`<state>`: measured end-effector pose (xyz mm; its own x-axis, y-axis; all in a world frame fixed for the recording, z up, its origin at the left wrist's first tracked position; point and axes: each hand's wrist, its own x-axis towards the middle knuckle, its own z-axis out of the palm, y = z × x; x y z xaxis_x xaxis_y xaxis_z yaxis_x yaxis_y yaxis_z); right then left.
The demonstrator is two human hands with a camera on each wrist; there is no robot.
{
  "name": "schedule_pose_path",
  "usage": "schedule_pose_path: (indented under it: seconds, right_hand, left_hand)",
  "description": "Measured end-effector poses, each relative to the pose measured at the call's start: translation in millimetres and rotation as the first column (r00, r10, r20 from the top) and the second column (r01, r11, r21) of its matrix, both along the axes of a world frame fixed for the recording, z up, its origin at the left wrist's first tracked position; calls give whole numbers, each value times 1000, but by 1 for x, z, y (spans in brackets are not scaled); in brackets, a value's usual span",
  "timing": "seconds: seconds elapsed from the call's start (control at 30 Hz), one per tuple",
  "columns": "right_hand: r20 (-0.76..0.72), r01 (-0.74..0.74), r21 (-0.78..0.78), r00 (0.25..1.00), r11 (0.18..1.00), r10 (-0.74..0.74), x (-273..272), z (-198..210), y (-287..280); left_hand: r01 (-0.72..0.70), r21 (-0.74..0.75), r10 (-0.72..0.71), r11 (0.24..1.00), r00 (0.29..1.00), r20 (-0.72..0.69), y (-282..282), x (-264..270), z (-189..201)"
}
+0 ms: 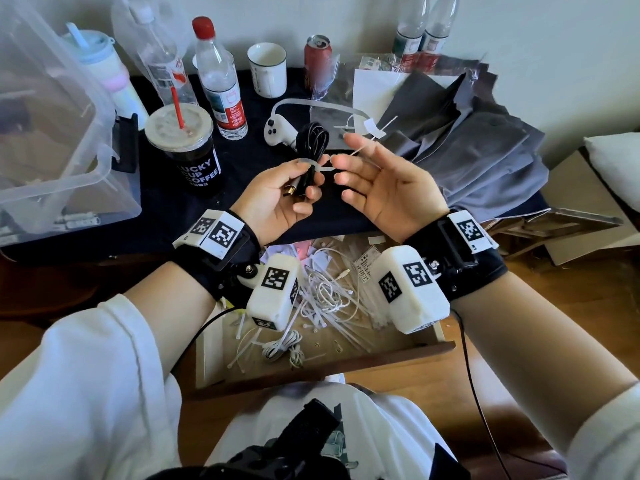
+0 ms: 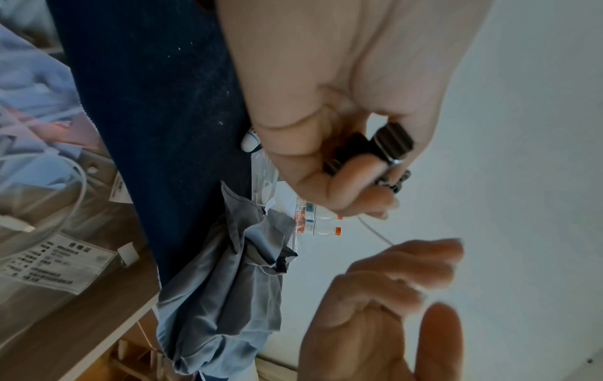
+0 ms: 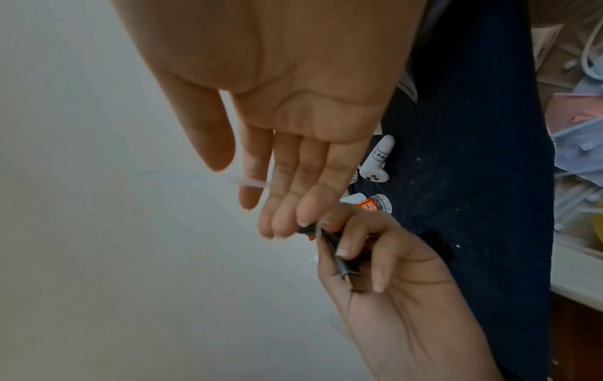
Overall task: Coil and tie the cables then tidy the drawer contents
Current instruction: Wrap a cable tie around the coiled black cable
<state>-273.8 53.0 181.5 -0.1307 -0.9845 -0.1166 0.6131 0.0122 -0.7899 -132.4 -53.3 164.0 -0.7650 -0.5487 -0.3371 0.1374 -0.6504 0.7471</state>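
My left hand (image 1: 277, 195) is gripping the coiled black cable (image 1: 313, 142) above the dark-clothed surface (image 1: 242, 98), fingers curled round its lower end so the plugs are mostly hidden. A white zip tie (image 1: 320, 164) is looping around the bundle. My right hand (image 1: 384, 188) is hovering beside it with fingers loosely spread; the tie's tail seems to be passing between them, though blur is making contact hard to judge. Below, the open drawer (image 1: 381, 356) is partly blocked by my wrist cameras.
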Motion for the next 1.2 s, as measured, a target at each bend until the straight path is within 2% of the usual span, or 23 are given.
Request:
schedule_pose_path:
  seconds: [0.17,0.33,0.5,0.63,0.7,0.8,0.83,0.97,1.13,1.2]
  right_hand:
    - [-356,93,-17,930,996,-93,5,-5,-4]
    - [-645,172,-76,743,982,-180,4,-4,-10]
    - [-673,113,-90,726,989,-144,3,1,-13]
    - [-682,185,-52,711,981,-170,0,3,-13]
    - [-744,229,-21,647,973,-168,-2,3,-12]
    - [-874,268,25,473,963,-109,-6,5,-11]
    - [-893,272,37,440,962,-90,-7,5,-11]
    - [-897,278,67,437,958,-64,-10,7,-11]
    - [-875,300,37,470,953,-114,-14,5,-12]
    - [-882,284,30,459,958,-108,-14,3,-11]
  left_hand:
    - [20,-84,-15,996,998,62,1,-1,2]
    - [97,-200,-66,975,985,156,5,-3,4]
    - [172,-300,-104,938,968,228,9,-6,7]
    - [211,-356,-117,910,956,269,11,-6,7]
    - [228,-369,-127,901,952,279,13,-6,7]
    - [262,-409,-144,874,944,298,16,-7,7]
    - [270,-422,-144,866,941,306,17,-7,8]
    - [287,-423,-159,859,937,312,17,-8,9]
    - [243,-342,-143,908,946,292,15,-9,11]
    - [223,-318,-128,922,948,293,13,-10,11]
